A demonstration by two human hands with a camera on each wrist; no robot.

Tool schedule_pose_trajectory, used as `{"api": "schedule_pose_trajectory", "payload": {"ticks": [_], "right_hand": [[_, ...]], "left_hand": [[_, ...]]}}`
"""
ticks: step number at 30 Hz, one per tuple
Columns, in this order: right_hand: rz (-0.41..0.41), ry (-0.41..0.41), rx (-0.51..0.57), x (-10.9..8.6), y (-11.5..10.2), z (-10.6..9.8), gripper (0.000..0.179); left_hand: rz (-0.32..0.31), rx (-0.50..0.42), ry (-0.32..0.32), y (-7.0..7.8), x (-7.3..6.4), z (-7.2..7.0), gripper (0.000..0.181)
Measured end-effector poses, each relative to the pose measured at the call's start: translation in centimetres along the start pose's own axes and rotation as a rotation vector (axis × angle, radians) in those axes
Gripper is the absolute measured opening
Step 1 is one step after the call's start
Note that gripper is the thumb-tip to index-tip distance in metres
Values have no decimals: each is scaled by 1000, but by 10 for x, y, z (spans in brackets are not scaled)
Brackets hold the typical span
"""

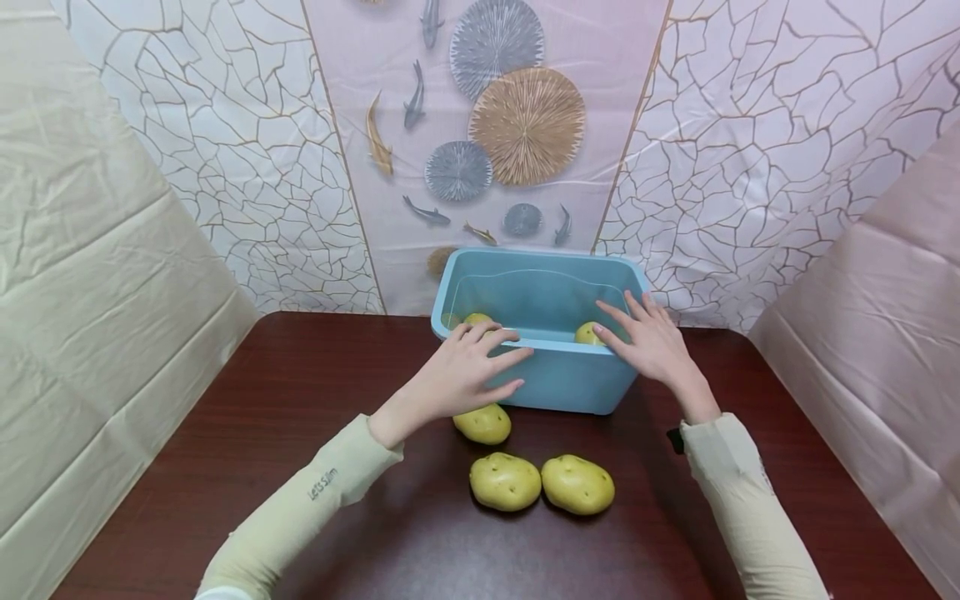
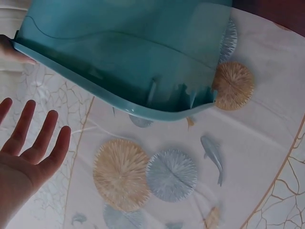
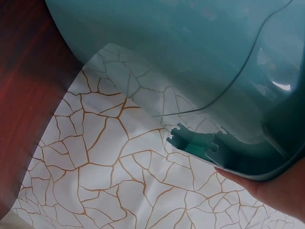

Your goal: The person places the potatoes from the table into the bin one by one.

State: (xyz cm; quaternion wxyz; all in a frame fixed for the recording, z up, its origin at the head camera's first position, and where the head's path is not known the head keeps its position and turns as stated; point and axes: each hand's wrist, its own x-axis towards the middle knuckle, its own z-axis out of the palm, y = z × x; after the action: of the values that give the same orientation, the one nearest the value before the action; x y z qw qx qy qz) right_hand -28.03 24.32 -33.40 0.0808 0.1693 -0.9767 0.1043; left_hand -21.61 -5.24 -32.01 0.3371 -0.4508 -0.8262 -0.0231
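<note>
Potatoes (image 1: 505, 482) lie lower centre as left hand (image 1: 468, 368) and right hand (image 1: 651, 340), spread and gripping nothing, near a blue bin (image 1: 566, 382), seemingly between placements; next likely calls for a grasp

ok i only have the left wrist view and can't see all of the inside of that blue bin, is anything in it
Observer: Yes, in the head view at least two yellow potatoes show inside the blue bin, one toward each end.
Operator: good, any more lying outside it
Observer: Three more potatoes lie on the dark table in front of the bin, one of them just beneath the left hand in that view.
</note>
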Motion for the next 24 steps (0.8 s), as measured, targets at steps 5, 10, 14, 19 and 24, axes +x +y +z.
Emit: {"api": "schedule_pose_trajectory", "payload": {"ticks": [5,10,14,19,24], "right_hand": [[-20,-7,-11,-1,1,0,64],[-37,0,-23,-2,3,1,63],[-41,3,-25,-1,3,1,63],[-35,3,-25,-1,3,2,64],[-31,4,-25,0,3,2,64]], "left_hand": [[8,-5,-18,6,-3,2,35],[-5,-10,-42,9,-8,4,36],[-9,-23,-50,12,-13,5,37],[-10,-38,-63,17,-20,7,37],[-21,-50,-65,20,-26,6,36]]}}
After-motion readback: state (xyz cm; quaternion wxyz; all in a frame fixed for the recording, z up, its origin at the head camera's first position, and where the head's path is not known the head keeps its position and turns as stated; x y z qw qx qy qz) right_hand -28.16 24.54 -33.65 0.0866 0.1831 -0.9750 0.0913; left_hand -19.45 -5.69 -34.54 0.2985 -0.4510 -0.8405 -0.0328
